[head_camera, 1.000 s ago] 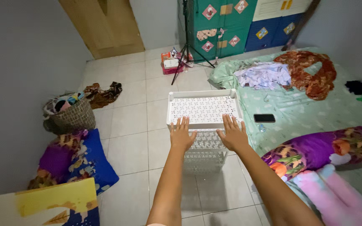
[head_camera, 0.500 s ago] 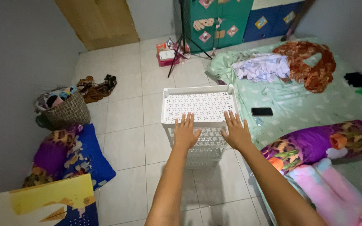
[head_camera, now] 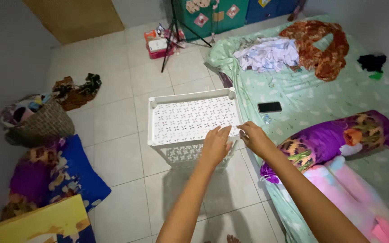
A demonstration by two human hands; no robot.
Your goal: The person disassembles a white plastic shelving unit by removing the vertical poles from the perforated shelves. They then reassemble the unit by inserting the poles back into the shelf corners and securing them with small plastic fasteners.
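A white plastic shelf rack [head_camera: 190, 119] stands upright on the pale tiled floor, right against the edge of the green-sheeted mattress. Its rectangular top tier is pierced with a small flower-like cutout pattern, with raised rims and round corner posts, and a lower tier shows beneath.

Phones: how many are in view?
1. The phone lies dark and flat on the green mattress, right of the white rack, beyond the right hand. Others may be hidden under clothes.
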